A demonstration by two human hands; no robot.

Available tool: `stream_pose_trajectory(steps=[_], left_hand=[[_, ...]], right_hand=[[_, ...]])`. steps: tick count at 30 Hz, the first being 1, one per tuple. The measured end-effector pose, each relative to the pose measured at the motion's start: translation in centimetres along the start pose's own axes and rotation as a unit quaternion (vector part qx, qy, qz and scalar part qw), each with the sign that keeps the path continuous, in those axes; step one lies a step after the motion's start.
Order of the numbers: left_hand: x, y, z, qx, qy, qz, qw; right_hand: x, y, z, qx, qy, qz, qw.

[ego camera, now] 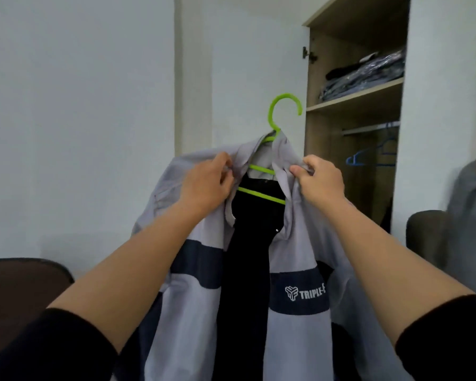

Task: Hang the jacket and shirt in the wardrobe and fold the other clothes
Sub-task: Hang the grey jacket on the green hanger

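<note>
fingers of your left hand (pixel 206 182) and right hand (pixel 320 181) pinch the jacket (pixel 294 259) collar, 1 side each.
jacket hangs on the green hanger (pixel 282 105), short of the wardrobe (pixel 355 111); soft, floppy, likely light, so carry it by the hook.

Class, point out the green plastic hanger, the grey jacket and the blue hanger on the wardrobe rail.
Green plastic hanger (pixel 284 101): head view, top of hook.
Grey jacket (pixel 291 334): head view, front panel.
Blue hanger (pixel 353 158): head view, left arm.

The wardrobe (pixel 352 111) stands open. Its rail (pixel 368 129) has bare room left of the blue hangers (pixel 374 155). Folded clothes (pixel 366 75) fill the shelf (pixel 355 96) above.
</note>
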State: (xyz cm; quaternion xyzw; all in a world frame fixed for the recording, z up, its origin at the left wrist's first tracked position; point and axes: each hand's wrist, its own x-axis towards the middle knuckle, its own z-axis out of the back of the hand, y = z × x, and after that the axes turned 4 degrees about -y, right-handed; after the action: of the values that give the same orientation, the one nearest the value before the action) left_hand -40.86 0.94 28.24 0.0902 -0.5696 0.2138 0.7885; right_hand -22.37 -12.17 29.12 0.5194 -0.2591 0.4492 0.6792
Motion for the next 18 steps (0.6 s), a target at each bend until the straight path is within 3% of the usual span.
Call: stream_pose_trajectory(steps=[4,9,13,18], left_hand=[[1.7,-4.3,-4.4,-0.122,-0.039,0.056,0.99],[4.4,-6.1,-8.9,-0.182,-0.045,0.136,0.973],[5.0,-6.7,-13.5,-0.226,-0.003,0.126,0.966],[5.3,-6.5,-19.5,-0.267,0.076,0.047,0.96]], right_hand=[[0.7,-5.2,0.8,-0.013,0.047,-0.001,0.999],[0.6,-10.6,0.0,-0.009,0.096,-0.032,0.995],[0.7,-13.9,-1.6,-0.014,0.094,-0.054,0.994],[2.0,-16.6,-5.0,-0.057,0.124,-0.051,0.989]])
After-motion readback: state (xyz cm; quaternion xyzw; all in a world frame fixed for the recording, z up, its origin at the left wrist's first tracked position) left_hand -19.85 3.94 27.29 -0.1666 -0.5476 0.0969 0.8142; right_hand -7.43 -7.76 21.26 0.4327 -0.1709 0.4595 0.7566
